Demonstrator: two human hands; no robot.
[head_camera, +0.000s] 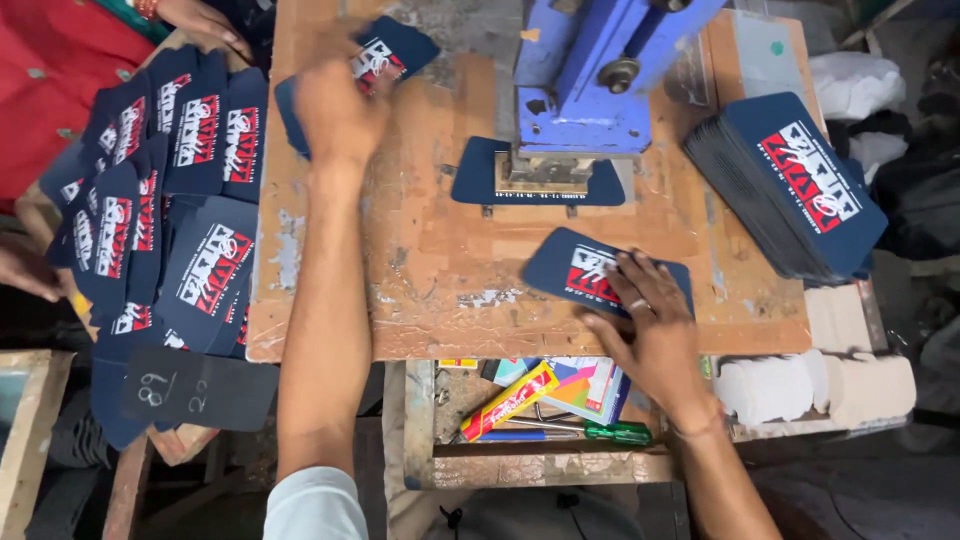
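Our right hand (650, 335) lies flat, fingers spread, on a navy card (585, 270) at the wooden table (440, 250) front. Farther off, our left hand (340, 110) pinches another card (395, 50) beside the blue press (590, 80).

We see a worn wooden table (440, 250) with peeling paint, a shelf (540, 462) beneath, dim floor around.

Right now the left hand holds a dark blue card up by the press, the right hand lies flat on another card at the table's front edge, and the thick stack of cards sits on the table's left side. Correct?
One slip: the head view shows the thick stack on the table's right side, beside the press. On the left are loose, spread-out cards. The rest stands: left hand holds a card, right hand lies on another card.
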